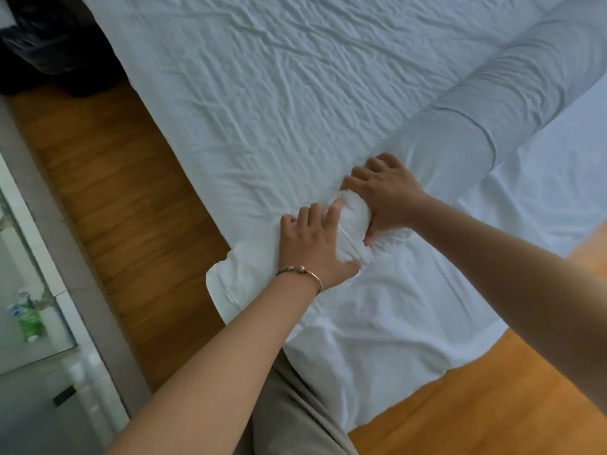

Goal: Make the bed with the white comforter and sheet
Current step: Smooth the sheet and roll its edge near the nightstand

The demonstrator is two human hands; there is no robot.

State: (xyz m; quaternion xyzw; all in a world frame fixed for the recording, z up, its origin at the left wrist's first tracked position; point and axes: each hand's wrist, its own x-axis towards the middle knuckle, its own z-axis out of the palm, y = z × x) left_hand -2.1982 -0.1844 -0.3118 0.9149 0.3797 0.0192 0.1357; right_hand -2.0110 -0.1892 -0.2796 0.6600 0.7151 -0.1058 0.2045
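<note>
Where the comforter (pixel 492 103) ends, both hands grip.

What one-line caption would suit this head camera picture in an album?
Both hands, left hand and right hand, grip the near end of a rolled white comforter on the wrinkled sheet.

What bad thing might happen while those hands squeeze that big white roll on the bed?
The rolled comforter may loosen at the near end, where the left hand and right hand bunch it.
The sheet is already wrinkled, and pushing the roll might crease it more.
A loose white corner hangs over the floor and may slip down.
</note>
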